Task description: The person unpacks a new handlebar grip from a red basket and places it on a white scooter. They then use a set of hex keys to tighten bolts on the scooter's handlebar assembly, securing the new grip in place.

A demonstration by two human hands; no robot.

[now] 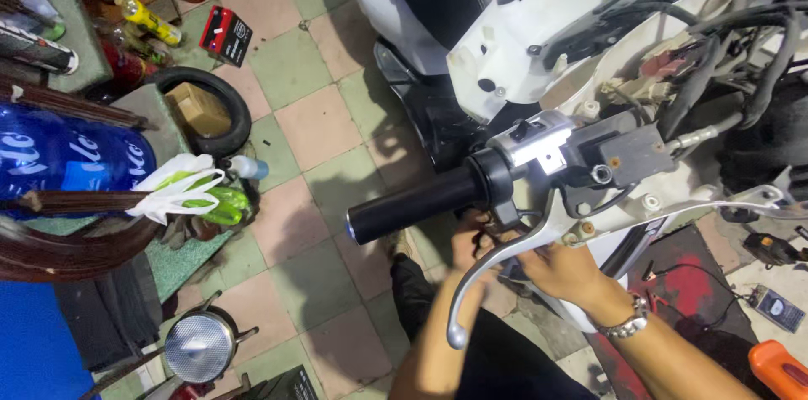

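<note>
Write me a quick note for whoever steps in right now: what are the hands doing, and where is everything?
Left hand: up under the handlebar, fingers behind the silver brake lever; what it grips is hidden.
Right hand: beside it, wrist with a metal bracelet, working under the switch housing; its grip is hidden too.
Black handlebar grip is in place. The white scooter panels are open, wiring exposed.
On the floor at right: a small meter.
Done or left: cannot tell.

A small red-and-black box (226, 35) and a brown carton (199, 109) inside a tyre (238, 118) lie upper left; a blue white-lettered label (67, 163) wraps a bottle at left.
</note>
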